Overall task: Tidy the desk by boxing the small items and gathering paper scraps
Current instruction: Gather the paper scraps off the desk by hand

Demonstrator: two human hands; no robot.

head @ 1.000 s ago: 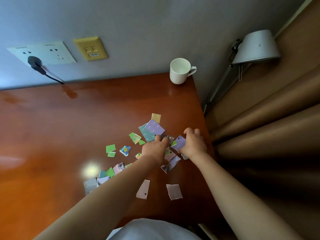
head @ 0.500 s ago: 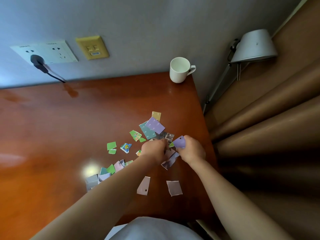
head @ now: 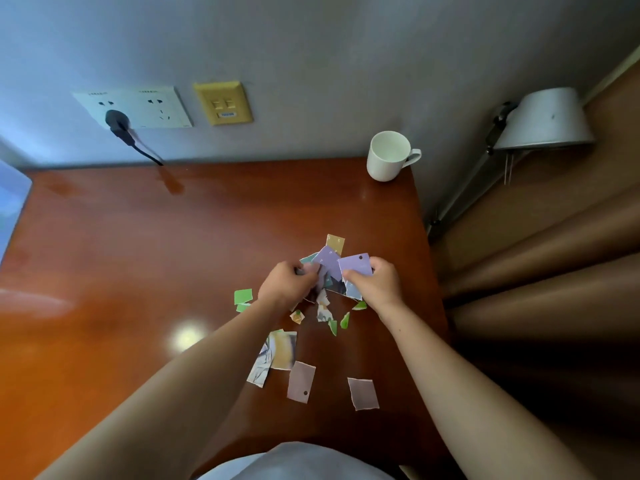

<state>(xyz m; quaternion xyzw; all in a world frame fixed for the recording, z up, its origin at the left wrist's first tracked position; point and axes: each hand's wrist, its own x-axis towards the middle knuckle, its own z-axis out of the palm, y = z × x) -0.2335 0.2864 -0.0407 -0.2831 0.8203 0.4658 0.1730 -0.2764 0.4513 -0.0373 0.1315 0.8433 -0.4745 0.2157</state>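
Note:
Torn coloured paper scraps lie on the brown wooden desk (head: 145,258) near its right side. My right hand (head: 375,284) pinches a purple scrap (head: 355,266) with a punched hole, with more scraps stacked under it. My left hand (head: 289,284) grips a small bunch of scraps (head: 320,277) beside it. Behind them lie a purple scrap (head: 327,259) and a yellow scrap (head: 335,243). Green scraps (head: 243,296) sit left of my left hand. Two pink scraps (head: 300,382) (head: 363,393) and a printed scrap (head: 282,351) lie nearer me.
A white mug (head: 389,155) stands at the desk's back right corner. A grey lamp (head: 543,121) hangs past the right edge, with brown curtains (head: 540,258) beyond. Wall sockets with a black plug (head: 119,121) and a yellow panel (head: 223,103) are on the wall behind.
Both hands have drawn scraps together and lifted them. The right hand raised the purple scrap; the left closed on a bunch. The camera tilted, shifting the view.

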